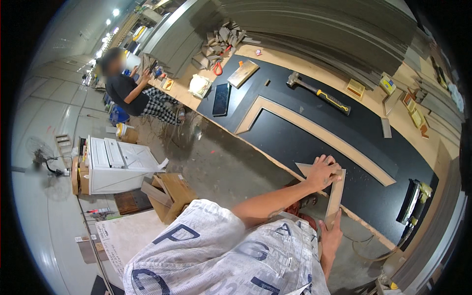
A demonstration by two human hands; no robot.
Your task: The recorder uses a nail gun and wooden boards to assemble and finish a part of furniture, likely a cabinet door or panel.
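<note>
**Pale wooden angle piece (336, 199) held across the near edge of the worktop (280, 58)**

From where I stand, the left hand (323, 173) has its grip closed near the piece's corner, fingers curled over the wood. The right hand's (331, 236) grip is closed around the longer leg's lower end, out past the edge; the short leg points left, just inside it.

A band of black panel (295, 145) shows between that piece and a larger wooden frame (319, 130) lying flat. The frame's left leg comes close to the near edge; its right end stops short of the nail gun (413, 201). A hammer (319, 92) lies behind it, and stacked boards (334, 44) wall off the far edge.

Leftward, grey floor (216, 150) opens between worktop and white cabinet (123, 172).
</note>
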